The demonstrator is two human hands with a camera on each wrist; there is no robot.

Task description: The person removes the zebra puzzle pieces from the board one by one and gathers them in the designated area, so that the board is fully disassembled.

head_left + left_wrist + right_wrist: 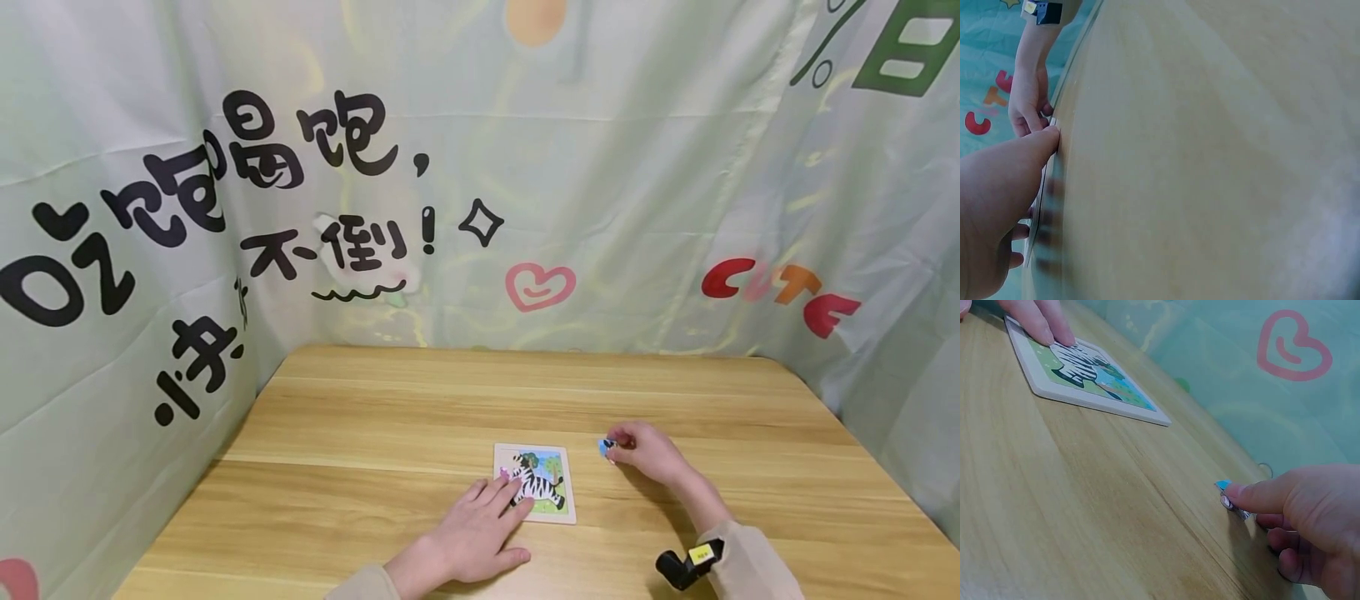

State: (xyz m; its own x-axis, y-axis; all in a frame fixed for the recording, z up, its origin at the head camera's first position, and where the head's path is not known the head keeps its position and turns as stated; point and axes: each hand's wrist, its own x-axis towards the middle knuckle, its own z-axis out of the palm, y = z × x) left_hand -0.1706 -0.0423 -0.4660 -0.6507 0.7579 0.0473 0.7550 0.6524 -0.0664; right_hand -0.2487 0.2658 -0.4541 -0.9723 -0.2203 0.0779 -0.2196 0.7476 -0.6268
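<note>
Nearest to me is the person's left hand (480,533), lying flat with straight fingers on the near left corner of the small square wooden zebra puzzle board (564,500), pressing it down rather than gripping it. The board sits flat on the pale wooden bench (360,467), near the middle and toward the near edge, its zebra picture mostly filled in.

Just right of the board and a little farther off, the right hand (645,450) rests on the bench with its fingers curled. Its forefinger and thumb close on a small blue puzzle piece (1223,484), which lies on or just above the wood; from the right wrist view I cannot tell whether the piece is lifted clear yet. The piece stays apart from the board, with bare bench between them.

I judge this to be the picking-up step: one hand steadies the board while the other takes a loose piece. The next move calls for a firm pinch on the thin piece, a carry leftward to the board, and turning it to match whichever gap remains, which I cannot make out from here. A black wrist camera with a yellow label (690,565) sits on the right sleeve.
</note>
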